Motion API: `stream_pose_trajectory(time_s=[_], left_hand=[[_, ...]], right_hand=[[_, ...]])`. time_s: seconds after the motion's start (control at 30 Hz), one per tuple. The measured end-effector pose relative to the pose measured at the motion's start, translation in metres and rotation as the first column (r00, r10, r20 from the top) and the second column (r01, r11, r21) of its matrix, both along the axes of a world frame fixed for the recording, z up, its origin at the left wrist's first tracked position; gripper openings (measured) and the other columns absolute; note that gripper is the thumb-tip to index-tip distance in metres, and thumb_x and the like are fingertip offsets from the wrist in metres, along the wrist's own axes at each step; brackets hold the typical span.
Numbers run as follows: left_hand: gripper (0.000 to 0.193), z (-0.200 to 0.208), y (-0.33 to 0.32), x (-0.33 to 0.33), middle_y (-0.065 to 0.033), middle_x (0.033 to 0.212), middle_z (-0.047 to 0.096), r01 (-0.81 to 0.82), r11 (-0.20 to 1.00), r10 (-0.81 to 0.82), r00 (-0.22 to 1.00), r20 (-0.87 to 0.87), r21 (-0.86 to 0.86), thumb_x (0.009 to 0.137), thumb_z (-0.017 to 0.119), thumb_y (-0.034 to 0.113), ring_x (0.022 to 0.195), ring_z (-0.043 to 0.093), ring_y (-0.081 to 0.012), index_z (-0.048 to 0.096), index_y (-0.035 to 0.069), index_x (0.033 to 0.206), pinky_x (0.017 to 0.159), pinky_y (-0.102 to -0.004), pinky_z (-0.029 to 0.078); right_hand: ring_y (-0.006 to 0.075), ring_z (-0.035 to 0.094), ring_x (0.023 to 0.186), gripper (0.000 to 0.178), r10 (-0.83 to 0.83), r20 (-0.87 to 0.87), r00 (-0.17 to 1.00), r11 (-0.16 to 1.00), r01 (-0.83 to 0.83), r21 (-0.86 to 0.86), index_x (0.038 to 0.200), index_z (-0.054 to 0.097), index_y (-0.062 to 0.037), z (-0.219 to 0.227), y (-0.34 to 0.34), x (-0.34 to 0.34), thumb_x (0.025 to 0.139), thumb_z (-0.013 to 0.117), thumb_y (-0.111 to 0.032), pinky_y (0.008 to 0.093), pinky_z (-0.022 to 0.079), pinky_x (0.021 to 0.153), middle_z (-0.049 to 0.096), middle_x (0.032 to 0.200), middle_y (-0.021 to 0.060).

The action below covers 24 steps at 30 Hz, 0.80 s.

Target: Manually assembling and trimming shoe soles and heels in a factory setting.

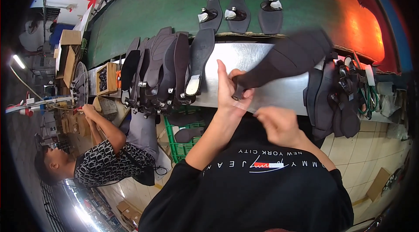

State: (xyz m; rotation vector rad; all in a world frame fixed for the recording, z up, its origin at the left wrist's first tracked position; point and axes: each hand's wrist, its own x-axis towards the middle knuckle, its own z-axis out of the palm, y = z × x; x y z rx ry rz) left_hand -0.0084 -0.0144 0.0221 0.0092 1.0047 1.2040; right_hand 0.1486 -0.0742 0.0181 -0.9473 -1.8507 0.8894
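My left hand grips a dark grey shoe sole by its narrow heel end, thumb raised. The sole's wide front points up and right over the metal ledge, slightly blurred. Just right of the heel, my right hand is closed, its fingers curled and smeared by motion. A thin strip seems to run between the two hands, but I cannot make out what it is. Left of my left hand, a sole with a white patch leans across the ledge edge beside a row of dark soles with small metal buckles.
Three sandals with dark straps lie on the green conveyor belt beyond the metal ledge. More soles stack at the right. A green crate stands below left. Further left, a person works beside a wooden box.
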Motion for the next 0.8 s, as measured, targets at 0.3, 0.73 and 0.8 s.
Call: stream_pose_trajectory(time_s=[0.3, 0.73, 0.8], left_hand=[[0.052, -0.02, -0.013, 0.012, 0.0002, 0.065, 0.055, 0.019, 0.996, -0.056, 0.884, 0.463, 0.085, 0.08, 0.052, 0.066, 0.061, 0.056, -0.0172, 0.056, 0.014, 0.078, 0.073, -0.0352, 0.048], [0.062, -0.011, -0.005, 0.021, 0.0013, 0.048, 0.032, 0.022, 0.997, -0.018, 0.998, -0.054, 0.069, 0.087, 0.041, 0.066, 0.048, 0.033, -0.0136, 0.032, 0.016, 0.052, 0.054, -0.0308, 0.034], [0.061, -0.01, -0.004, 0.022, 0.0014, 0.048, 0.031, 0.03, 0.999, -0.027, 0.996, -0.084, 0.04, 0.087, 0.042, 0.065, 0.047, 0.033, -0.0136, 0.032, 0.016, 0.052, 0.053, -0.0309, 0.033]], right_hand=[[0.0293, 0.057, 0.054, 0.003, -0.196, 0.083, 0.977, 0.981, 0.195, 0.015, 0.085, 0.058, -0.0016, 0.007, 0.01, -0.002, 0.083, 0.06, -0.002, 0.0345, 0.043, 0.05, 0.057, 0.066, 0.0131], [0.0325, 0.057, 0.057, 0.01, -0.078, 0.118, 0.99, 0.992, 0.09, -0.092, 0.082, 0.05, -0.0031, -0.001, -0.003, -0.006, 0.084, 0.06, -0.004, 0.0394, 0.043, 0.049, 0.055, 0.066, 0.0123], [0.0308, 0.058, 0.057, 0.011, -0.059, 0.163, 0.985, 0.995, 0.071, -0.072, 0.082, 0.05, -0.0033, 0.001, -0.003, -0.004, 0.083, 0.06, -0.004, 0.0386, 0.043, 0.048, 0.055, 0.065, 0.0115]])
